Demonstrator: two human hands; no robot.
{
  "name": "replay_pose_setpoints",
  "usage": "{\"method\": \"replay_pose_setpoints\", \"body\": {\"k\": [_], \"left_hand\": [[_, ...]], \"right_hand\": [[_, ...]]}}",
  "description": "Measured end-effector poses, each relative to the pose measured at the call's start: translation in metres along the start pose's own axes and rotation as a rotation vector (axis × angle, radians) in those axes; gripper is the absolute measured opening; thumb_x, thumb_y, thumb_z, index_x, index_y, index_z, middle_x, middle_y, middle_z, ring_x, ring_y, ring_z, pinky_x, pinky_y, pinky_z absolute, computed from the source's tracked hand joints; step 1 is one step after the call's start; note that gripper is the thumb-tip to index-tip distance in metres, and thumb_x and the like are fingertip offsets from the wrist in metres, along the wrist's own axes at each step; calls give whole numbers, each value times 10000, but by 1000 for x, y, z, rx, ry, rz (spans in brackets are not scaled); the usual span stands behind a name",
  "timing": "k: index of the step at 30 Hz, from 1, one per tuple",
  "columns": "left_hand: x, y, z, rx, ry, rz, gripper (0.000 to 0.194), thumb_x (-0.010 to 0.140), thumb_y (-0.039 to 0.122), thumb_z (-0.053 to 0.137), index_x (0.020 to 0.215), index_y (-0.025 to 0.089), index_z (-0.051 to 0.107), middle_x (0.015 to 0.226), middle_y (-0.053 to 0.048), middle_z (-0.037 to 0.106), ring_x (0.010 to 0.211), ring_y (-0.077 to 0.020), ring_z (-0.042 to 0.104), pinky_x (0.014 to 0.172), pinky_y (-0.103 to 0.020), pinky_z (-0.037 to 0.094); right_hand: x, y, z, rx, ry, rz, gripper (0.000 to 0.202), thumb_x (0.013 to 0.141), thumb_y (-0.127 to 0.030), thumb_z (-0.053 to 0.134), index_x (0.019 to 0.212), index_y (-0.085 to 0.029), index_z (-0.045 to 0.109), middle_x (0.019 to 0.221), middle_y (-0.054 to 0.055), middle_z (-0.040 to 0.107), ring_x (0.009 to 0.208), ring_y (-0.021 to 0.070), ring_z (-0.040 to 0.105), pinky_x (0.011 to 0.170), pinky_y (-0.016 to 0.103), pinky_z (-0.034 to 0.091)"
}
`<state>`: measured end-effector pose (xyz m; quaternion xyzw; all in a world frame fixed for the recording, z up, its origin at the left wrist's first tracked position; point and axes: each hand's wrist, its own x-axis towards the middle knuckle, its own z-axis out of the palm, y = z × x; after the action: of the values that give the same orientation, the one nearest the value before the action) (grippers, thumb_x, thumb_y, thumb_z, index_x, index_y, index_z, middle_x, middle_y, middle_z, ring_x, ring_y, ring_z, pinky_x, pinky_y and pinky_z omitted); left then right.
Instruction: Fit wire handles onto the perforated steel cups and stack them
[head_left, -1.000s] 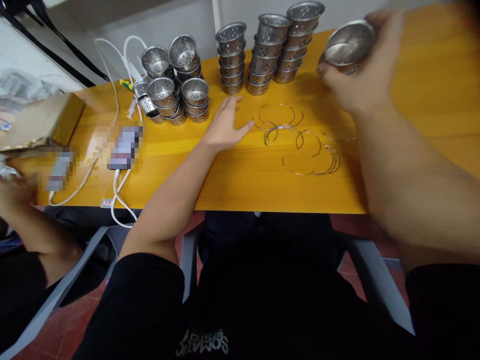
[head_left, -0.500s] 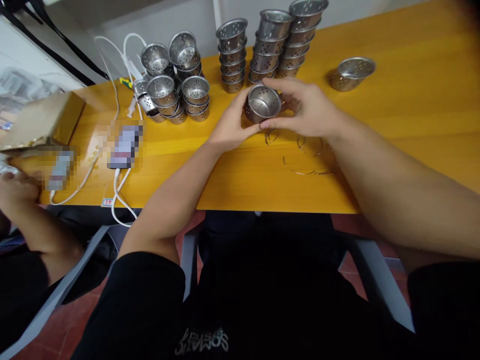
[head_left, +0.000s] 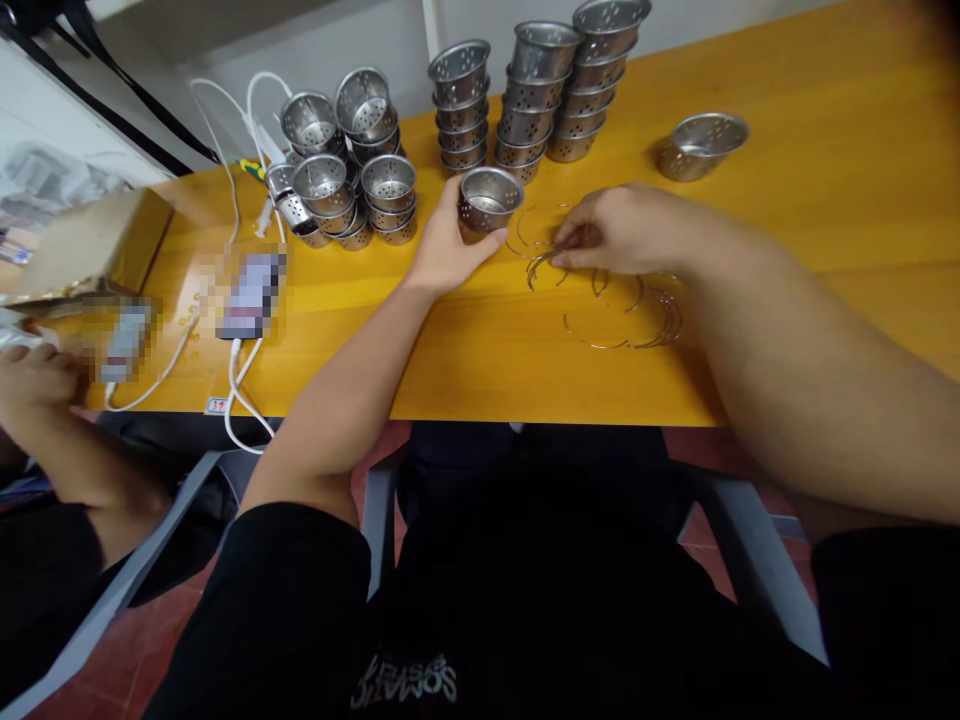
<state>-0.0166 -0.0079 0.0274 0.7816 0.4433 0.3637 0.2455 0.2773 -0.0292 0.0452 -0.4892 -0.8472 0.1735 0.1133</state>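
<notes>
In the head view, the left hand (head_left: 442,252) is clasped around a perforated metal cup (head_left: 489,208) at twelve o'clock above the counter (head_left: 480,370), while the right hand (head_left: 630,230), fingertips at thin wire arcs (head_left: 534,270) toward one o'clock, may or may not grip one. Hasty lifting could snag the overlapping wires, and a bump could topple the tall stacks (head_left: 529,125) just behind. Stacked cups nest inside one another; the held cup and a lone cup (head_left: 691,160) at two o'clock show no contents.
</notes>
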Motion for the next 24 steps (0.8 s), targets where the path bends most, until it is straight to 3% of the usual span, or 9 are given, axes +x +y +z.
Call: {"method": "replay_pose_setpoints", "body": {"k": [4,11,17,24], "left_hand": [[-5,14,-1,90,-43,-42,760,953,487,759,1595,297,400,1613,-104,637,1471,-243,651,1341,-434,505],[-3,14,-4,76,-43,-50,820,924,366,749,1628,292,336,1612,-110,633,1514,-266,627,1361,-437,479],[-1,10,-1,75,-40,-43,769,960,305,688,1625,253,306,1582,-129,620,1462,-242,658,1268,-412,569],[0,4,0,67,-30,-34,890,936,397,745,1669,318,247,1616,-110,602,1526,-262,610,1334,-441,510]], "right_hand": [[-1,-6,-3,-90,-3,-7,79,921,-287,778,989,-249,767,919,69,803,741,253,694,738,418,532],[-1,-9,-2,-194,-17,-31,97,899,-264,705,986,-239,740,958,81,795,767,253,664,708,396,500],[-6,-13,-7,-71,36,18,126,901,-253,757,1012,-244,698,973,74,776,802,267,686,776,422,530],[-10,-10,-11,25,73,-21,111,911,-301,712,1009,-252,691,920,69,761,740,231,665,754,402,562]]}}
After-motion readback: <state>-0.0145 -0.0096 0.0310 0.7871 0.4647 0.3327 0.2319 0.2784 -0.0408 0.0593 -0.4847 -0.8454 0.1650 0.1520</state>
